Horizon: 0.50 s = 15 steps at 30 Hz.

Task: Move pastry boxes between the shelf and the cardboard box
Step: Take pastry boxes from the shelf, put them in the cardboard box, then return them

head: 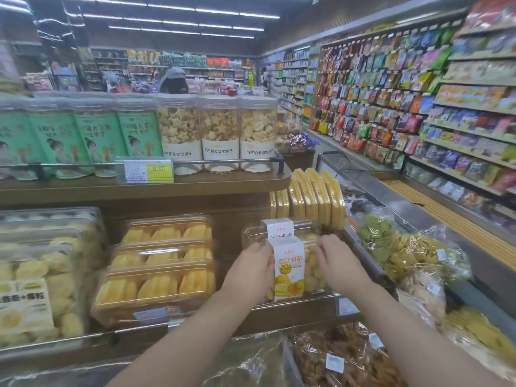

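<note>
A clear plastic pastry box (290, 269) with a white and yellow paper band sits at the right end of the wooden middle shelf (195, 188). My left hand (251, 272) grips its left side and my right hand (337, 261) grips its right side. A second banded box (279, 227) stands right behind it. To the left, three clear boxes of yellow pastries (159, 275) are stacked in steps. No cardboard box is in view.
Tall cookie jars (217, 129) and green packs (92, 141) line the upper shelf behind a rail. Bagged snacks (413, 255) lie to the right over a chest freezer (418, 196). A snack wall (418, 93) fills the right aisle. A person (174, 81) stands beyond the shelf.
</note>
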Each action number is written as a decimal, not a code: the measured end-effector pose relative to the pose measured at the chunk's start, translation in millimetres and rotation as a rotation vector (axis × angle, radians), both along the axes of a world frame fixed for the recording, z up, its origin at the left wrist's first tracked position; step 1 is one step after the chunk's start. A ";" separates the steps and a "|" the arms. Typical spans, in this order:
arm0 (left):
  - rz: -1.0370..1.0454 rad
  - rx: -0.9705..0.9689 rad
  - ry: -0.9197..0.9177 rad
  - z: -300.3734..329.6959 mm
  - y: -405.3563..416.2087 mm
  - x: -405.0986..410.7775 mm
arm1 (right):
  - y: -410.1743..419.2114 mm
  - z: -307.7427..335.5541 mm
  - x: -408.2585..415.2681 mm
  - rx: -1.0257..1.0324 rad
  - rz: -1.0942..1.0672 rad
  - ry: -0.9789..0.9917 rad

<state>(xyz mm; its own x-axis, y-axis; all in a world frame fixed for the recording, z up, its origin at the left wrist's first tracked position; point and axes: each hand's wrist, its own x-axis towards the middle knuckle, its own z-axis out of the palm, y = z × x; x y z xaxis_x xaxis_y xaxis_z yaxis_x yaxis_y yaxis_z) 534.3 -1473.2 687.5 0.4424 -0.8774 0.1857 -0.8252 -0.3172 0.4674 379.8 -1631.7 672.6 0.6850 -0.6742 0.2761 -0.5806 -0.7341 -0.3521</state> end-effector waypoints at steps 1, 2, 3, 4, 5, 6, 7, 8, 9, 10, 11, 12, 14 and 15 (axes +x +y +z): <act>0.001 0.022 0.017 2.5 -0.4 0.8 | -0.1 6.3 1.7 0.029 0.003 0.070; -0.001 0.047 0.035 6.6 0.0 0.6 | 2.2 13.6 2.0 0.067 0.000 0.144; -0.009 0.077 0.056 11.2 1.3 0.0 | 4.0 18.4 1.5 0.108 -0.002 0.202; -0.024 0.102 0.085 16.2 3.5 -1.1 | 7.2 22.9 -0.2 0.142 -0.006 0.240; -0.040 0.123 0.108 20.8 7.6 -3.0 | 10.6 26.3 -2.6 0.170 -0.013 0.267; -0.051 0.141 0.118 26.2 13.7 -5.0 | 14.4 28.9 -5.4 0.191 -0.026 0.294; -0.054 0.156 0.115 30.7 21.2 -5.6 | 18.8 31.3 -7.9 0.206 -0.036 0.313; -0.046 0.167 0.105 34.0 30.9 -4.8 | 24.8 33.1 -10.2 0.219 -0.040 0.329; -0.028 0.186 0.093 35.1 39.8 -2.6 | 29.5 33.4 -11.7 0.222 -0.046 0.334; -0.010 0.205 0.080 36.6 49.7 0.7 | 36.6 35.8 -12.4 0.222 -0.044 0.333; 0.003 0.218 0.062 39.4 63.3 3.8 | 47.0 39.3 -13.1 0.214 -0.034 0.331; 0.012 0.222 0.045 42.4 77.9 7.3 | 59.5 42.9 -13.4 0.196 -0.019 0.331; 0.026 0.232 0.017 47.7 110.0 13.6 | 88.2 49.6 -14.6 0.167 0.006 0.348; 0.035 0.243 0.005 49.4 126.3 16.8 | 104.0 53.1 -15.7 0.162 0.013 0.353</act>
